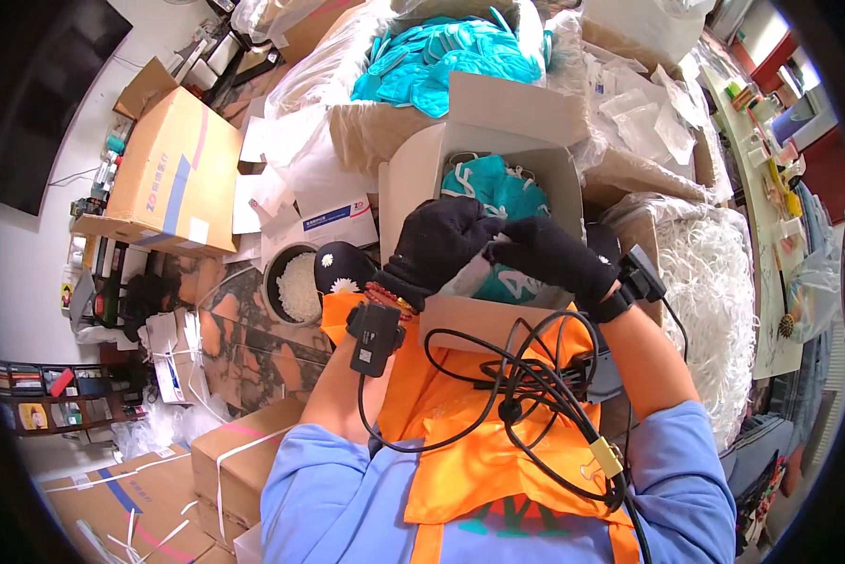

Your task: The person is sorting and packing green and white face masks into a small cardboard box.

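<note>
Left hand (441, 242): black-gloved, reaching up and inward from the lower left, wrist bent, fingers curled toward the other hand
Right hand (556, 260): black-gloved, angled in from the lower right, back of the hand upward, fingers curled toward the left one
Fingertips: close together above the box; I cannot tell what, if anything, they pinch
Wrists: each carries a small black device, the left one (376, 338) beside red beads (390, 299), the right one (641, 274) with a cable
Forearms: bare below blue sleeves (310, 475), elbows out to either side
Teal masks (479, 177): inside the open box (512, 111), beneath and just beyond the hands
Lap: orange apron (479, 470) under a tangle of black cables (535, 376)
Far carton: lined with plastic, heaped with more teal masks (451, 58)
Right-hand carton: full of white straps (709, 310)
Floor (244, 348): brown and dark, marble-like, with a dark bowl (270, 285) of white bits near the left hand
Left side: tall brown carton (197, 160), dark screen (51, 85) on the wall, low shelf (65, 399) with small items
Right edge: long pale desk (768, 310) bearing tools and packages
</note>
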### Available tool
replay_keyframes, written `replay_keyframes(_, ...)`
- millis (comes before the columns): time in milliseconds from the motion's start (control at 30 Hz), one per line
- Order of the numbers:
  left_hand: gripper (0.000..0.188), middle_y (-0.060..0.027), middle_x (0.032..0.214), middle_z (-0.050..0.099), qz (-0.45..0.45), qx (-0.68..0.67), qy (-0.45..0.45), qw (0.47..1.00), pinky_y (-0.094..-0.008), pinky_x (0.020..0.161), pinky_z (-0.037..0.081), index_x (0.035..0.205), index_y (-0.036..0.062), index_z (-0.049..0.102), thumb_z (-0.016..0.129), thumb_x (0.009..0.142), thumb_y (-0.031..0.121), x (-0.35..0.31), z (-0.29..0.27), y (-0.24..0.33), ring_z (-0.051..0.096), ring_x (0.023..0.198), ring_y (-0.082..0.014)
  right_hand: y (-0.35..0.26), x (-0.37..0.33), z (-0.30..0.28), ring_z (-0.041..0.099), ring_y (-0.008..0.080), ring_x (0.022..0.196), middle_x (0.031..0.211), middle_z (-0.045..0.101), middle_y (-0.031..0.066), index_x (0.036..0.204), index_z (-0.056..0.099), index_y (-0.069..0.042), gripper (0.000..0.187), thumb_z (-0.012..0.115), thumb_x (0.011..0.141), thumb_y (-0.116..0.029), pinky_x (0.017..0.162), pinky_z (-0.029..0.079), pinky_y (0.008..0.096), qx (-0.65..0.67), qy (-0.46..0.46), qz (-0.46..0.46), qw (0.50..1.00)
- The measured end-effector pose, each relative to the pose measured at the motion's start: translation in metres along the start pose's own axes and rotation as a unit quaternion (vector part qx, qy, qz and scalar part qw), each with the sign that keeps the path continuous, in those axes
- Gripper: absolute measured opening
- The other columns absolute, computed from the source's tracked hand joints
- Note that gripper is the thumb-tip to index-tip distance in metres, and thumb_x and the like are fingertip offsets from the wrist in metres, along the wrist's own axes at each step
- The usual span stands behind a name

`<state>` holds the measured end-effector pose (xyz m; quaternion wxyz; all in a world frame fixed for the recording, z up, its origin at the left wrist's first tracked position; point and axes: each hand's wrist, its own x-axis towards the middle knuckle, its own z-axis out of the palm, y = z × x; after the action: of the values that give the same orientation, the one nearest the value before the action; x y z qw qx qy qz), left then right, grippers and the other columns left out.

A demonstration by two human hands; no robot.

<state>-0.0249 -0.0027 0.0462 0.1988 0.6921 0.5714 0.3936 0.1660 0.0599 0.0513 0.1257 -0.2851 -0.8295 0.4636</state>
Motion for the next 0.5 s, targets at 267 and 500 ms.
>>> replay_keyframes(267,0.020,-0.0132,0.080,0.065,0.081,0.011,-0.027,0.996,-0.0393,0.065,0.049,0.087,0.0062,0.067,0.064,0.087,0.026,0.001,0.015,-0.007,0.063,0.073,-0.0330,-0.008,-0.012,0.012,0.065,0.0204,0.075,0.079,0.066,0.0169,0.088,0.069,-0.004,0.012,0.066,0.086,-0.015,0.064,0.049,0.0367,-0.075,0.126,-0.043,0.988)
replay_keyframes(500,0.024,-0.0139,0.081,0.067,0.052,0.291,-0.054,0.954,-0.0427,0.065,0.051,0.083,0.0087,0.070,0.057,0.089,0.027,0.002,0.047,-0.029,0.065,0.075,-0.0320,-0.039,-0.028,0.029,0.064,0.0310,0.067,0.067,0.062,0.0094,0.073,0.066,-0.013,0.009,0.064,0.076,-0.020,0.059,0.050,0.0413,-0.320,0.098,-0.156,0.929)
